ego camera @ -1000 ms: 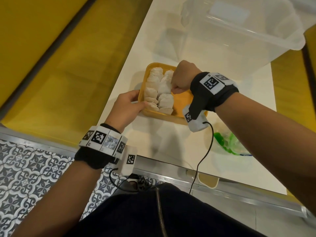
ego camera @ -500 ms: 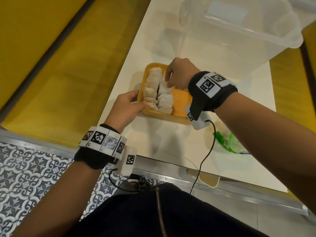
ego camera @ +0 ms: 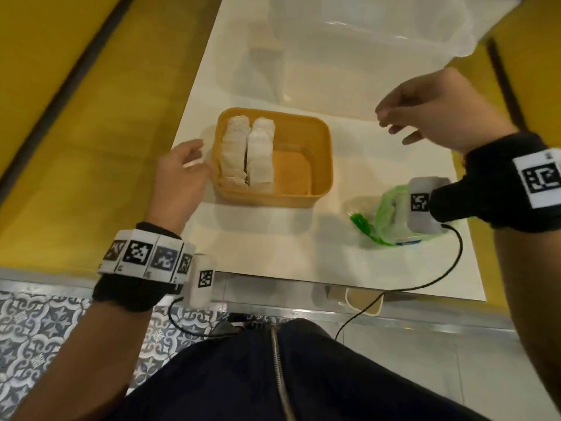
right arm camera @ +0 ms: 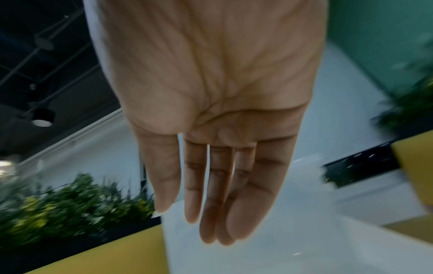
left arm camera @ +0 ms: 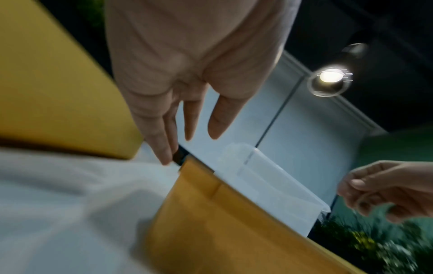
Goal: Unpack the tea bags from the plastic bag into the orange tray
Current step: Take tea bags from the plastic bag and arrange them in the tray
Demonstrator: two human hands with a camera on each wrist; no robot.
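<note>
The orange tray [ego camera: 321,153] sits on the white tabletop [ego camera: 273,238], its long side facing the person. Two rows of tea bags [ego camera: 247,153] fill its left half, standing packed side by side from the far wall to the near wall; the right half shows bare orange floor.

The left hand [ego camera: 179,180] hangs just beside the tray's left wall, fingers relaxed and slightly parted, holding nothing. From the left wrist view the fingers [left arm camera: 164,133] point down toward the tabletop next to the tray's corner [left arm camera: 187,166]; whether a fingertip touches the tray cannot be told through the blur.

The right hand [ego camera: 437,110] floats above the tabletop, to the right of the tray and well apart from it, palm down with fingers loosely spread and empty. The right wrist view shows the fingers [right arm camera: 211,185] nearly straight and close together, nothing between them.

The plastic bag [ego camera: 379,220], clear with green print, lies crumpled on the tabletop to the right of the tray, near the front edge, partly hidden by the right wrist camera. Its contents cannot be made out.

A large clear bin [ego camera: 364,50] stands at the far end of the tabletop, behind the tray. Yellow benches [ego camera: 76,117] run along both sides, and a patterned tile floor [ego camera: 36,344] shows at lower left.
</note>
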